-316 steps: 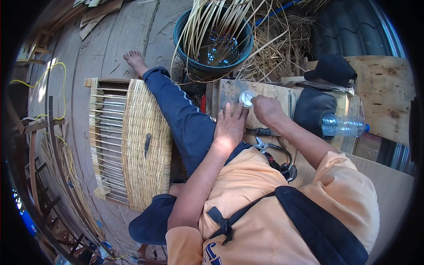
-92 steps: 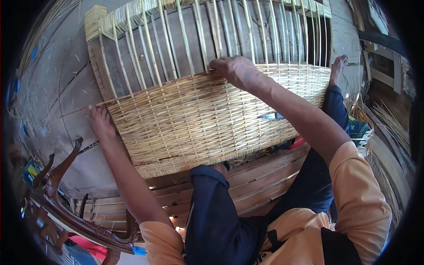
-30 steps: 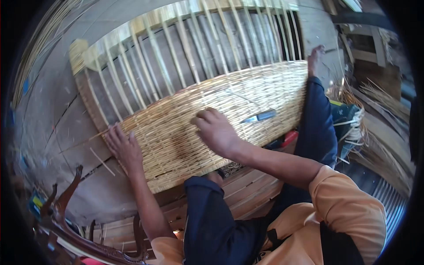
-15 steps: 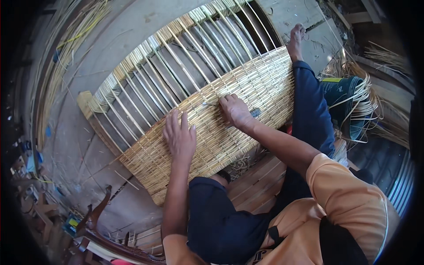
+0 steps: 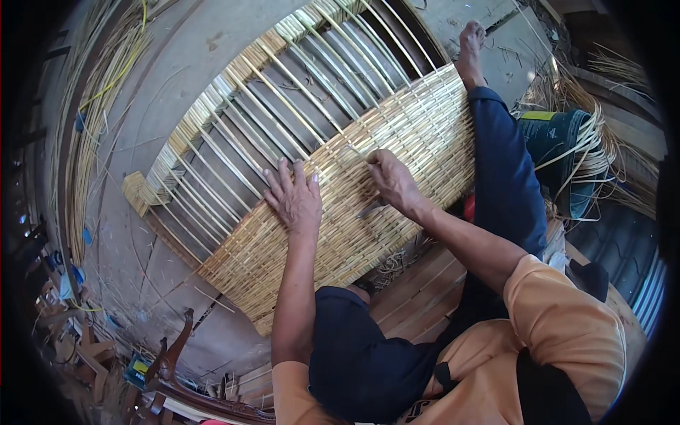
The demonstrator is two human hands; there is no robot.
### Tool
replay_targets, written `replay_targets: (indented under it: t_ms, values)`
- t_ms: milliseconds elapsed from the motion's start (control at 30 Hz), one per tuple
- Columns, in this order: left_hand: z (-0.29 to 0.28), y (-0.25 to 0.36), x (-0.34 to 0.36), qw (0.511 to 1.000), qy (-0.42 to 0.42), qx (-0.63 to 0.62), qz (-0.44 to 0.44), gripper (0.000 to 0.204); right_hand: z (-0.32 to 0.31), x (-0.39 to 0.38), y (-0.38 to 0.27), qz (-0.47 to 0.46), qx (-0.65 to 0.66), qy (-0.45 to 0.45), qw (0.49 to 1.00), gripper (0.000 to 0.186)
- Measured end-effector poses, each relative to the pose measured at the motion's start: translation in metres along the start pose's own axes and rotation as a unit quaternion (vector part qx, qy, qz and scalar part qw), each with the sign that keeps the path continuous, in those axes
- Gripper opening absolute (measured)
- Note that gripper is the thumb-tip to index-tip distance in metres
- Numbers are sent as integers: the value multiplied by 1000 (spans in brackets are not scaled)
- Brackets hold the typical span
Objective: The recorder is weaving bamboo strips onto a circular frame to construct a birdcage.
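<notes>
A woven cane panel [image 5: 340, 237], tan and tightly plaited, slants across a wooden frame before me. Bare rods [image 5: 244, 132] run from its upper edge to the frame's far bar, which is wrapped in cane [image 5: 258, 57]. My left hand [image 5: 294, 198] lies flat with fingers spread on the panel's upper edge. Right of it, my right hand [image 5: 395, 182] is closed just above the weave. A thin, light piece shows by its fingertips; whether it is a strand or a tool tip is unclear. Beneath that wrist a small grey blade-like piece [image 5: 372, 209] lies on the panel, partly hidden.
My outstretched leg [image 5: 499, 170] borders the panel's right end. Beyond it a dark green bucket [image 5: 556, 142] lies tipped with cane strips [image 5: 593, 145] spilling out. Long cane bundles [image 5: 99, 120] lie at the far left. A carved wooden piece [image 5: 173, 354] stands at lower left.
My left hand has spread its fingers and shifted slightly right along the edge. The right hand has moved a little right, away from the panel's upper edge. The view has shifted slightly.
</notes>
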State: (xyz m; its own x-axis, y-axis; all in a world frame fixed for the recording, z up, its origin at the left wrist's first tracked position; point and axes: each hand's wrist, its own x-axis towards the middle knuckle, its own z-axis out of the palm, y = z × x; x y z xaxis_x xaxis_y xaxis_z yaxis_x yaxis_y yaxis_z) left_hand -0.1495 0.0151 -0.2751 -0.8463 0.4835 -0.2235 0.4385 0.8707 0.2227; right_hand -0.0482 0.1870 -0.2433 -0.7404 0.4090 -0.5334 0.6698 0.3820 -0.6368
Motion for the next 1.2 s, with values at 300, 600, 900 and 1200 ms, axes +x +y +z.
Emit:
replay_targets:
  t_ms: [300,600,900,1200]
  values:
    - [1,6,-22,990,-101,82,59,71,-168,-118,-17,-63,104,95,988,14]
    - [-102,-34,-73,976,-204,33,59,44,-362,-267,149,90,-181,461,864,15]
    - [-295,15,-126,991,-129,3,-36,40,-367,-248,234,176,-158,350,906,24]
    - [-295,125,-212,983,-134,114,-49,40,-324,-391,237,229,-82,232,942,27]
